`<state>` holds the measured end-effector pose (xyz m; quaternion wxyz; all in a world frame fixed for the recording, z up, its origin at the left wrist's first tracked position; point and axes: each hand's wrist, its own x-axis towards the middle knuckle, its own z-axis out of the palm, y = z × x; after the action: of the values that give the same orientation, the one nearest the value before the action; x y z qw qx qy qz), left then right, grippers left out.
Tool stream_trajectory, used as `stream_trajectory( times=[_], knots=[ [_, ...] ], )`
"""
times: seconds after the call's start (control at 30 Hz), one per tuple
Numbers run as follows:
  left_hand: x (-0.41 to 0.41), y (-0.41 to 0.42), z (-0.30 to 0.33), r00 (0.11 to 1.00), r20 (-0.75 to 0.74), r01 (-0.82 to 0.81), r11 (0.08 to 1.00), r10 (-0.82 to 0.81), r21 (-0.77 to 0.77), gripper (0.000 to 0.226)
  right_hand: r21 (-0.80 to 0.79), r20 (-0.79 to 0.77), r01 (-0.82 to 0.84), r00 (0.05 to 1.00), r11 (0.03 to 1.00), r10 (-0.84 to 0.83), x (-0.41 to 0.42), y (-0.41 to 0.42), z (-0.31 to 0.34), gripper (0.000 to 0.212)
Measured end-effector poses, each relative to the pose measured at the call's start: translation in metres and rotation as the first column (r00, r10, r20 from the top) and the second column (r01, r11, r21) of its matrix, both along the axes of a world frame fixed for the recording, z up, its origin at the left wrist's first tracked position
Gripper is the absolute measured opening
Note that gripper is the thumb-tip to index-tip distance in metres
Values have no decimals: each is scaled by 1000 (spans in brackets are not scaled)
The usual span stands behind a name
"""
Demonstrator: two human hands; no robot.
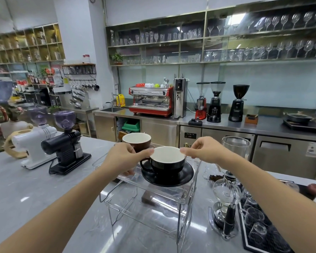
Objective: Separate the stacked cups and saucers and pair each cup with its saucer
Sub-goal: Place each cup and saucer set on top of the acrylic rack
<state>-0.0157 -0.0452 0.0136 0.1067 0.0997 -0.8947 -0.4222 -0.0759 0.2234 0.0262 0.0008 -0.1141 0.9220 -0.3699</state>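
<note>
A black cup (169, 164) with a white inside sits on a black saucer (182, 177) on top of a clear acrylic stand (188, 196). My left hand (122, 157) pinches the cup's left rim, just above its handle. My right hand (202, 149) pinches the right rim. Behind and to the left stands a brown cup (139, 141) with a white inside, partly hidden by my left hand. Its saucer is barely visible.
A black grinder (66, 143) and a white grinder (35, 137) stand on the grey counter (35, 194) at the left. A glass siphon brewer (226, 196) and a black tray of small glasses (257, 225) stand at the right.
</note>
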Motion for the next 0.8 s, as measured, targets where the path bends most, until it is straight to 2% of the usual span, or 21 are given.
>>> stream_trajectory(
  times=[0.1, 0.2, 0.33, 0.43, 0.6, 0.8],
  knots=[
    [6, 3, 5, 988, -156, -14, 1000, 11, -18, 56, -50, -97, 35, 995, 998, -40, 14, 4, 6, 56],
    [15, 15, 7, 940, -340, -26, 992, -18, -125, 47, -61, -197, 29, 980, 998, -40, 31, 14, 9, 51],
    [31, 39, 10, 859, -485, 18, 957, -163, -289, 37, 15, -310, 62, 949, 998, -54, 54, 28, 7, 47],
    [40, 63, 10, 827, -498, 34, 907, -261, -420, 34, 70, -377, 86, 925, 994, -53, 73, 39, 3, 47],
    [52, 109, 3, 761, -487, 74, 803, -428, -591, 48, 218, -525, 172, 851, 961, -33, 97, 68, -10, 55],
    [58, 158, -25, 700, -407, 208, 713, -586, -669, 53, 275, -529, 221, 847, 936, -44, 126, 107, -41, 69]
  ],
)
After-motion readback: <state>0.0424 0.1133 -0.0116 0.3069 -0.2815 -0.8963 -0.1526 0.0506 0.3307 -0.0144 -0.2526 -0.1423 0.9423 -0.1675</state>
